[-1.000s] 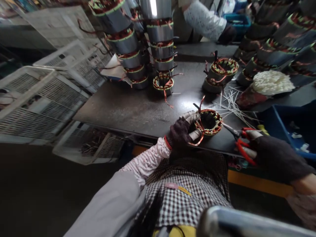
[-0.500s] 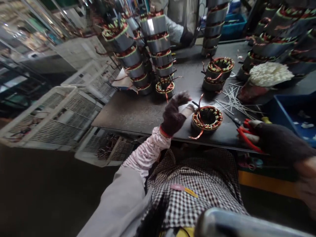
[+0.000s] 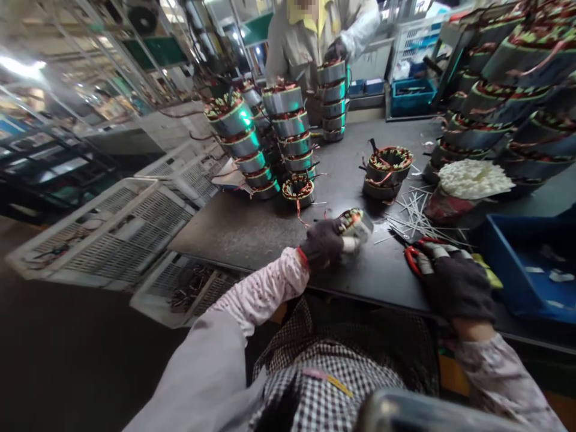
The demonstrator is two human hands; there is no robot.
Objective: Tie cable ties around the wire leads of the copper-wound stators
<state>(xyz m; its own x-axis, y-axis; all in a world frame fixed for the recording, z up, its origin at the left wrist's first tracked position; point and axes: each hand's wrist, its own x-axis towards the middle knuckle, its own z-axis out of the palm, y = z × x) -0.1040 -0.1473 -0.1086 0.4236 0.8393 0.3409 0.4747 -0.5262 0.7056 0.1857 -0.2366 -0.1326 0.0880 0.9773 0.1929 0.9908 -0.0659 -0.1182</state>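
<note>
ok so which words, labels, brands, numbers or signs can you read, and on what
None: no text is readable in this view.
Pink-and-yellow piece on the checked apron: any lettering is too blurred to read.
Wound ring in the left hand: too blurred to read any marking.
Blue bin at right: no text visible.

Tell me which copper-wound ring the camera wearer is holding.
The tilted ring in the left hand, in front of the two-ring stack. No other ring is in the wearer's hands; the right hand holds red-handled scissors.
</note>
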